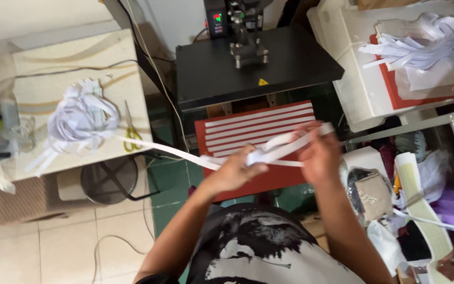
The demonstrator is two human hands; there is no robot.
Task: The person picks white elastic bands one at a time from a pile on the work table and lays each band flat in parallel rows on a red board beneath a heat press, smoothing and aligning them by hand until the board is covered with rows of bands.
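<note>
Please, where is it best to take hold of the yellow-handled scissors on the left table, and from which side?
Probably at the yellow handle loops of the scissors, coming from above on the near side. They lie flat on the table with handles toward the near edge and blades pointing away, so the handles are free and safe. The paper strip pile lies left of them.

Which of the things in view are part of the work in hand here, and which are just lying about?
In use:
- left hand and right hand, both holding long white paper strips
- red flat pad with white strips laid in rows
- black heat press plate

Lying about:
- yellow-handled scissors
- tangled white strip pile on the beige table
- white strip heap on the right
</note>
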